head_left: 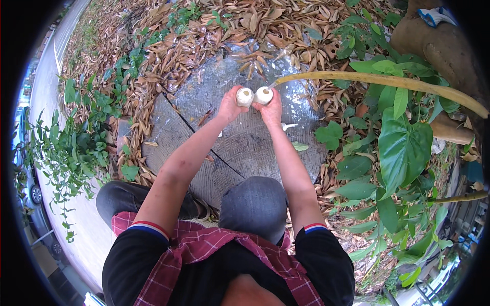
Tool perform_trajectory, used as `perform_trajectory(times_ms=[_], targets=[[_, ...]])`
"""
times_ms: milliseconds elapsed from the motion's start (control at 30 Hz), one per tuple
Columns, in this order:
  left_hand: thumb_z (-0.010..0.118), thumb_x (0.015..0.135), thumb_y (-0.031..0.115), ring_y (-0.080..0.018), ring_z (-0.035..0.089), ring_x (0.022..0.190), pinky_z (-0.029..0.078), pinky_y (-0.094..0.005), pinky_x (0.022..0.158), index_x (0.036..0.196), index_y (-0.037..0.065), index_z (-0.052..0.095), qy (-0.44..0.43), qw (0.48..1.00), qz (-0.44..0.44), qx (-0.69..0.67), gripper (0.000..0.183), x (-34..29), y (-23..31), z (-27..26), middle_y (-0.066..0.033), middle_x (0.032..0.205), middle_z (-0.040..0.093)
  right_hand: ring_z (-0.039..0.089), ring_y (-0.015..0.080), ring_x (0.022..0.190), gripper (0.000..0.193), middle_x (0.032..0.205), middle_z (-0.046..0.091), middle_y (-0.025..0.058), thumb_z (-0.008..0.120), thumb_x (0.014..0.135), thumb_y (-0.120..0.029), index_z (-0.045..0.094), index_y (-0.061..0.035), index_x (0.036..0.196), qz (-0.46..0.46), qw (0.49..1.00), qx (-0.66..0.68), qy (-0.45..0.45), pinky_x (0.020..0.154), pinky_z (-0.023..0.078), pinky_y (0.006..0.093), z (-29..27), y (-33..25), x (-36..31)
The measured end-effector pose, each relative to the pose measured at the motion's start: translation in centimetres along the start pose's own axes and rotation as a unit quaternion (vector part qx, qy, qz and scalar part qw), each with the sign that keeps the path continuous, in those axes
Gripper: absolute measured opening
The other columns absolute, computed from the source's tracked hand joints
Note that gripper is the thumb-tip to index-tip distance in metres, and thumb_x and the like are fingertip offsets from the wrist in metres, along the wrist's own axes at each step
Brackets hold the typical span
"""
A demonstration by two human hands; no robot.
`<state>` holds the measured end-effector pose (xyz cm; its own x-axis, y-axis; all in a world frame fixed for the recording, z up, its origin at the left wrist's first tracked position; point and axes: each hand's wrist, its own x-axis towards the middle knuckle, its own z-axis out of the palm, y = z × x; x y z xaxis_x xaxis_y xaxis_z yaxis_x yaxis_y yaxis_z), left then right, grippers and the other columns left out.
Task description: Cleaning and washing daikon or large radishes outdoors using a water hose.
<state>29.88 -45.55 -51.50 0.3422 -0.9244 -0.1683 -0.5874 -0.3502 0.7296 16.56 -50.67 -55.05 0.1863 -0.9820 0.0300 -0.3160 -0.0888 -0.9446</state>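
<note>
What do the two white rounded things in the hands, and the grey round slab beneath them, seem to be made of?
Left white thing and right white thing: possibly plastic or ceramic, judging by their pale, fairly smooth sides; the tan spots on top are too small to identify.

Grey slab: probably rough concrete, from its fine grooves and dull colour.

Shirt point(326, 260): black, short-sleeved; cuffs point(315, 227) striped red, white, blue. Overgarment point(204, 250): maroon, white-checked, exact cut unclear. Trousers point(253, 208): dark grey.
</note>
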Motion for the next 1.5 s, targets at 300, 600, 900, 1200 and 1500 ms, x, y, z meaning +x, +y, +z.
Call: perform_trajectory(times_ms=[300, 600, 900, 1200, 1500], targets=[[0.076, 0.046, 0.006, -0.0272, 0.046, 0.099, 0.037, -0.0339, 0.088, 0.112, 0.013, 0.041, 0.030, 0.999, -0.024, -0.032, 0.076, 0.6, -1.6, 1.2, -0.0080, 0.101, 0.055, 0.047, 0.0275, 0.100, 0.080, 0.108, 0.046, 0.0110, 0.076, 0.044, -0.003, 0.037, -0.0080, 0.114, -0.009, 0.998, -0.055, -0.034, 0.086, 0.038, 0.0331, 0.9, 2.3, 0.5], [0.075, 0.048, 0.006, -0.0247, 0.047, 0.102, 0.038, -0.0306, 0.088, 0.113, 0.011, 0.039, 0.058, 0.992, -0.029, -0.112, 0.075, 0.3, -7.9, 4.7, -0.0089, 0.108, 0.048, 0.046, 0.0270, 0.101, 0.051, 0.107, 0.051, 0.0132, 0.046, 0.060, 0.010, 0.047, -0.0056, 0.108, 0.029, 0.983, -0.175, 0.044, 0.088, 0.037, 0.0336, -3.8, 1.2, -4.1], [0.069, 0.058, 0.005, -0.0190, 0.051, 0.085, 0.042, -0.0285, 0.076, 0.109, 0.009, 0.046, 0.128, 0.982, -0.090, -0.104, 0.055, -3.4, -6.8, 1.0, -0.0078, 0.097, 0.052, 0.056, 0.0308, 0.076, 0.015, 0.084, 0.058, 0.0134, 0.054, 0.070, -0.008, 0.056, -0.0062, 0.086, 0.101, 0.945, -0.311, 0.003, 0.069, 0.044, 0.0391, -11.3, 4.7, -7.9], [0.067, 0.061, 0.011, -0.0226, 0.052, 0.082, 0.043, -0.0317, 0.074, 0.095, 0.006, 0.056, 0.111, 0.986, -0.069, 0.108, 0.035, -10.6, -9.5, 0.6, -0.0097, 0.093, 0.054, 0.057, 0.0335, 0.079, 0.018, 0.081, 0.059, 0.0173, 0.049, 0.079, -0.020, 0.051, -0.0069, 0.091, 0.212, 0.869, -0.441, -0.074, 0.069, 0.045, 0.0415, -9.5, 6.5, -13.5], [0.067, 0.064, 0.008, -0.0256, 0.054, 0.092, 0.042, -0.0317, 0.079, 0.099, 0.007, 0.047, 0.051, 0.990, 0.085, -0.104, 0.039, -7.0, -1.5, 0.4, -0.0102, 0.093, 0.057, 0.054, 0.0174, 0.053, 0.020, 0.065, 0.055, 0.0113, 0.048, 0.084, -0.024, 0.055, -0.0111, 0.097, -0.017, 0.959, -0.267, -0.096, 0.053, 0.044, 0.0297, -9.9, -2.7, -10.0]])
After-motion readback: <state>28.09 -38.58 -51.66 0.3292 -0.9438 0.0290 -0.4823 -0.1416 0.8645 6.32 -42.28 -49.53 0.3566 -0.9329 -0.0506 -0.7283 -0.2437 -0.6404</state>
